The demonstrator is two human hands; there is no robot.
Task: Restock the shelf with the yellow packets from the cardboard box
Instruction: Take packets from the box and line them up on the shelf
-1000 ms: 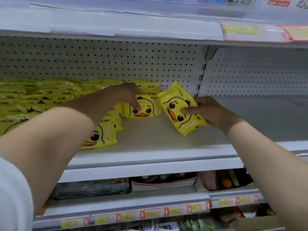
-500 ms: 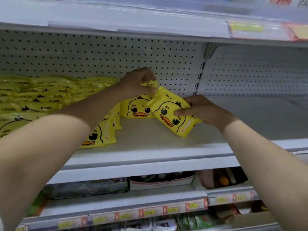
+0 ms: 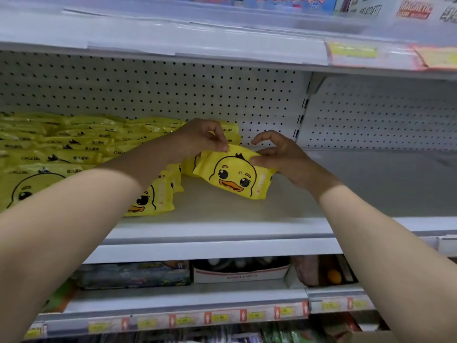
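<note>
Currently the yellow duck packet (image 3: 235, 178) stands tilted on the middle shelf (image 3: 222, 229), its lower edge on the board, just in front of the right end of the stock. The left hand (image 3: 200, 137) pinches its top edge between thumb and fingertips. The right hand (image 3: 279, 154) holds its right end, thumb on the front face, index finger arched free above. To the left, stacked yellow packets (image 3: 61, 144) fill the shelf back to the pegboard wall (image 3: 173, 90), with a leaning duck packet (image 3: 150, 199) at the front. Restocking looks well along, though this packet is not yet released, bare shelf remains to the right, and the cardboard box is out of view.
</note>
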